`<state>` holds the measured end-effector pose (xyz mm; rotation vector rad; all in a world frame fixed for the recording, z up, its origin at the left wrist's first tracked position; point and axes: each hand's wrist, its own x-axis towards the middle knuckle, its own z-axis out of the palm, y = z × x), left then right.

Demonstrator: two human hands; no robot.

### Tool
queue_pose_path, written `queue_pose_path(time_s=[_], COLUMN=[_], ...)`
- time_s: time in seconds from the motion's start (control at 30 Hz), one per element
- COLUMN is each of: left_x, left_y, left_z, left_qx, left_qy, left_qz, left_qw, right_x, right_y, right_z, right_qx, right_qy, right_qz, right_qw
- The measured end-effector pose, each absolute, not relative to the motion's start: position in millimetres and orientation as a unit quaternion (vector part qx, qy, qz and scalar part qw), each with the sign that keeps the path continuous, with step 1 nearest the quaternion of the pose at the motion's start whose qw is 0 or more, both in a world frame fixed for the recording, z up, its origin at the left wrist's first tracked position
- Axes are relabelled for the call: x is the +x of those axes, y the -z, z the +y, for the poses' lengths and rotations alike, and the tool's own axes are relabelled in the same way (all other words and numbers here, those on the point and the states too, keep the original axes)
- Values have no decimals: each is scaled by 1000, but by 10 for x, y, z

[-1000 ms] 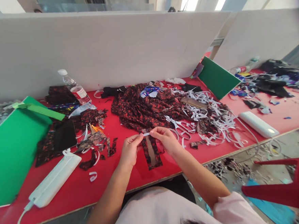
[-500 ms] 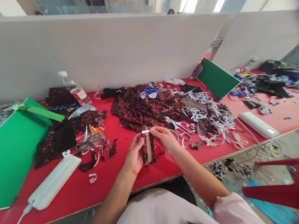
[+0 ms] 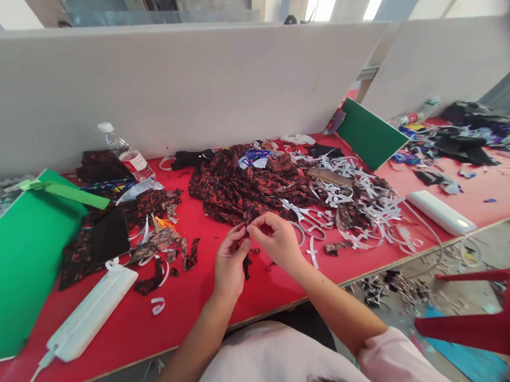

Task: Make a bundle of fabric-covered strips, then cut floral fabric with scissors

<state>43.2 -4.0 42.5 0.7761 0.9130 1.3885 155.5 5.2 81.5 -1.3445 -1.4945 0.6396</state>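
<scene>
My left hand (image 3: 228,262) and my right hand (image 3: 276,239) meet over the red table (image 3: 129,328), both pinching a narrow strip of dark red-flowered fabric (image 3: 246,266). The strip is folded lengthwise and mostly hidden between my fingers; its lower end hangs below my left thumb. Just beyond my hands lies a heap of the same flowered fabric (image 3: 246,183). A pair of silver scissors (image 3: 303,215) rests on the table right of my right hand.
White paper strips (image 3: 360,198) pile up at right. Fabric scraps (image 3: 162,244), a black piece (image 3: 109,236), a water bottle (image 3: 125,153), a white power strip (image 3: 87,316), a second one (image 3: 440,212), green boards (image 3: 19,254) (image 3: 371,130) and a red chair (image 3: 486,320) surround me.
The flat fabric strip with its white tape at the top has been folded narrow and gathered between my fingers. My hands have closed together and shifted slightly left.
</scene>
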Motion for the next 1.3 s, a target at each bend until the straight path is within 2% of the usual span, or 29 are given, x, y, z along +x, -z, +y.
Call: queue_pose_path(time_s=[0.13,0.27,0.4,0.63,1.3], left_x=[442,432,438,460,466], left_y=[-415,-438,-487,-477,-472], left_z=[-50,-31,-35,-58,-130], left_qx=[374,328,277,298,343], left_qy=[-623,-611,-600,-603,-611], left_qz=[397,403,398,390,376], left_qw=[561,598,636,629,607], right_x=[1558,1590,1599,1587,1716], right_y=[-790,-793,-801,-841,-953], right_z=[59,51,34,23,-32], right_qx=[-564,-540,-547,-555,-519], right_qy=[-296,-322,-263,-221,-212], right_qz=[-590,-607,-621,-634,-693], right_qw=[496,487,496,490,452])
